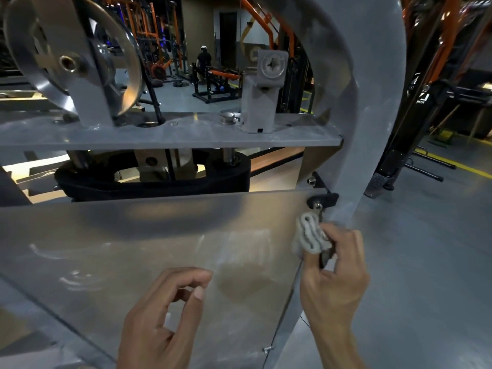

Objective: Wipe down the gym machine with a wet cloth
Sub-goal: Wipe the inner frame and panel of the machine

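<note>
A grey gym machine fills the view, with a curved frame post point(372, 129) on the right and a frosted shield panel point(133, 249) low in front. My right hand point(338, 278) grips a bunched grey cloth point(310, 237) and holds it against the panel's right edge, just below a black bracket with a bolt point(320, 201). My left hand point(162, 315) hovers in front of the panel with its fingers loosely curled and nothing in them. Wet streaks show on the panel left of the cloth.
A grey crossbar point(170, 135) carries a large metal pulley point(72, 57) and a bolted block point(266, 94). The black weight stack top point(154, 179) sits behind the panel. Orange racks and a person point(203, 62) stand far back. Grey floor with yellow lines point(452, 166) lies to the right.
</note>
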`<state>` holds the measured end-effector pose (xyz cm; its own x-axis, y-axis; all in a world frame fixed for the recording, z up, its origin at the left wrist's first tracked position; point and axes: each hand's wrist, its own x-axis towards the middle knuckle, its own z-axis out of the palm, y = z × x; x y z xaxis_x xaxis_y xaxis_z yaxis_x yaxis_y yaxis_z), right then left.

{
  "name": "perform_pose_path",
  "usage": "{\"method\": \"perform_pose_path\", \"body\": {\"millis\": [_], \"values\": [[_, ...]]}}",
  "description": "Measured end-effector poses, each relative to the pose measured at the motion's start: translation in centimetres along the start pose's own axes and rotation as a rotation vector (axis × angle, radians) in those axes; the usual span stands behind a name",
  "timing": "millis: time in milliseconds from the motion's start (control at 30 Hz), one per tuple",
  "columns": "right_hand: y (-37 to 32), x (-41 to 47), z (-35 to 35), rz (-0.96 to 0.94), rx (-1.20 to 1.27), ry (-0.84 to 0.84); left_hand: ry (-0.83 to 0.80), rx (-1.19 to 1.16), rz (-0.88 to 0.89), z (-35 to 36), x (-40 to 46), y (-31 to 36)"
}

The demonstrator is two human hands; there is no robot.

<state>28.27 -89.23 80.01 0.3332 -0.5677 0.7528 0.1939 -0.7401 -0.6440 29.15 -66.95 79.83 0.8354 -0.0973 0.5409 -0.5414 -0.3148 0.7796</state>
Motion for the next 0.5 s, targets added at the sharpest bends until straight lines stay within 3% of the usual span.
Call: {"method": "perform_pose_path", "body": {"millis": [233,333,500], "values": [[-3.0,-2.1,2.9,-0.132,0.027,-0.13,0.027,0.023,-0.015,-0.2,-0.2,0.0],[-1.7,-0.7,1.2,-0.103,0.021,-0.086,0.064,0.059,0.028,-0.3,-0.3,0.3],[0.5,0.7,-0.8,0.004,-0.066,0.006,0.146,0.332,0.298,-1.3,0.4,0.5]]}}
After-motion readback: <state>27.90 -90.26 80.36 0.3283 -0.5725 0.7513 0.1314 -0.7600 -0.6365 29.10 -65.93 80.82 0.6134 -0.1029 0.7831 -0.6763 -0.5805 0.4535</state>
